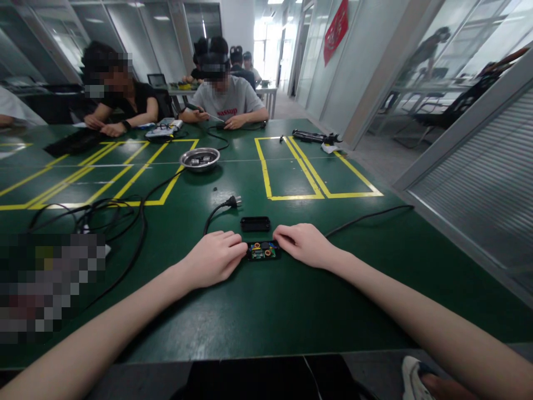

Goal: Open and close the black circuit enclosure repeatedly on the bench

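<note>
An opened power adapter (264,251) lies on the green table in front of me, its circuit board and copper coils showing in the black lower case. My left hand (220,255) has its fingers closed at the adapter's left end. At the right end, my right hand (303,244) pinches near the upper corner, where a cable seems to enter. Just beyond the adapter sits the black case cover (255,224), hollow side up. A black mains plug (234,202) rests behind my left hand, its cord running under or behind that hand.
A metal bowl (200,159) with small metal parts stands further back. Tangled black cables (112,214) lie at left, and another cable (370,218) runs off to the right. Yellow tape (295,197) marks the table. A folded black tripod-like item (316,136) lies at the far edge; co-workers sit opposite.
</note>
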`<action>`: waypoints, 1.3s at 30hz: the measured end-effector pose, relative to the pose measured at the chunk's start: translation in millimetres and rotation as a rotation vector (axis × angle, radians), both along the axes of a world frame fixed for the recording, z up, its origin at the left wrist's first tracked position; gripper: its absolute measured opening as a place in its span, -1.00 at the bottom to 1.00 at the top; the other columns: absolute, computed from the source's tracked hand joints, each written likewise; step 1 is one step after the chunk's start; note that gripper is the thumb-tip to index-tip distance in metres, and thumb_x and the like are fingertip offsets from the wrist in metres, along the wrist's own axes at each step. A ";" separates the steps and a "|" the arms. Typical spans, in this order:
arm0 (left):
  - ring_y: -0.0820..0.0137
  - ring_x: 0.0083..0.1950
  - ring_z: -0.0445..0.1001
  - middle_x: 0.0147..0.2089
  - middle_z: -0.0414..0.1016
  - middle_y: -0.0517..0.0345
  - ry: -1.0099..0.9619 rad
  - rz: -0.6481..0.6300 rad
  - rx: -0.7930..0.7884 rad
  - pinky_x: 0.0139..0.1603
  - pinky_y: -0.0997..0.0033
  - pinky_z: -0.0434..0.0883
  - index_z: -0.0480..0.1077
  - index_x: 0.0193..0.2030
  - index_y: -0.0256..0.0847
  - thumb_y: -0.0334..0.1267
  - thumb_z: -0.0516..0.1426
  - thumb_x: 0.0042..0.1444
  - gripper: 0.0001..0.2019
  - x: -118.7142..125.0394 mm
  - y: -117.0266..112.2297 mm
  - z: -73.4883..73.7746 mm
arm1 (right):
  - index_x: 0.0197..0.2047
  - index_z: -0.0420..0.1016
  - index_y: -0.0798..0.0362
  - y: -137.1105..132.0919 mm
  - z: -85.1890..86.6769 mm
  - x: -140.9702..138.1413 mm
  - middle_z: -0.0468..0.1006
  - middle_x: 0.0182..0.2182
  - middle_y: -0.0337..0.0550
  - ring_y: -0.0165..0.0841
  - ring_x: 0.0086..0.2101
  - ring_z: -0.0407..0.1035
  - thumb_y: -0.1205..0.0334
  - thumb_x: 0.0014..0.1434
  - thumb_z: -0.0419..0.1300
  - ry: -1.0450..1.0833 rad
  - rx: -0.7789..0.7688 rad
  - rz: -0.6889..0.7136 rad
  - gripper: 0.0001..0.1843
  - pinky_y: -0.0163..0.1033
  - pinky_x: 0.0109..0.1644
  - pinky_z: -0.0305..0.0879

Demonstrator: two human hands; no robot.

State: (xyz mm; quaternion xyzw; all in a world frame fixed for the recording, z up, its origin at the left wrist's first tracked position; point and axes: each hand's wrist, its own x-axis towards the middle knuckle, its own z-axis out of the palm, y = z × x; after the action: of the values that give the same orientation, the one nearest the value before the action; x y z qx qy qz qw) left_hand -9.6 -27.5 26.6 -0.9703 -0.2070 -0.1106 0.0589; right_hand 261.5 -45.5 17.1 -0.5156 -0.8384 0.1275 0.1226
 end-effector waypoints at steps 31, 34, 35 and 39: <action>0.11 0.08 0.54 0.09 0.55 -0.15 -0.305 0.126 -0.170 0.10 0.07 0.51 0.46 0.19 -0.27 0.01 0.20 0.30 -0.54 -6.8 20.0 -13.0 | 0.27 0.41 -0.02 10.1 -14.5 1.1 0.46 0.11 -0.01 -0.25 -0.11 0.46 0.26 0.27 0.18 0.225 0.136 0.020 -0.51 -0.10 -0.04 0.44; -0.08 0.31 0.42 0.34 0.41 -0.25 -0.233 0.193 -0.183 0.28 -0.18 0.41 0.39 0.33 -0.18 0.18 0.31 0.12 -0.27 -8.0 22.3 -19.0 | 0.27 0.48 -0.04 13.5 -19.9 4.3 0.45 0.18 0.06 -0.11 0.09 0.38 0.26 0.33 0.16 0.179 0.199 0.118 -0.54 0.14 0.21 0.36; -0.10 0.35 0.38 0.38 0.39 -0.23 -0.216 0.199 -0.196 0.31 -0.23 0.37 0.39 0.33 -0.15 0.19 0.33 0.11 -0.27 -8.1 22.6 -20.8 | 0.23 0.52 -0.03 14.5 -20.7 5.4 0.48 0.16 0.07 -0.09 0.10 0.36 0.27 0.33 0.16 0.175 0.203 0.139 -0.58 0.18 0.23 0.34; -0.02 0.31 0.45 0.31 0.49 -0.16 -0.244 0.138 -0.244 0.31 -0.19 0.39 0.49 0.21 -0.13 0.03 0.31 0.20 -0.50 -7.5 20.6 -23.2 | 0.03 0.61 0.00 14.9 -19.1 8.1 0.53 0.06 0.05 -0.12 0.06 0.40 0.29 0.36 0.16 0.281 0.170 0.199 -0.74 0.16 0.21 0.37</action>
State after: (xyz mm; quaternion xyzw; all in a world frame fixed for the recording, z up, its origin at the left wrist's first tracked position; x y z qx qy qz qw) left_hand -17.1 -6.9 3.4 -0.9331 -0.2907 -0.1970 -0.0773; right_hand 269.6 -30.5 -2.0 -0.3951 -0.8677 0.1384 0.2682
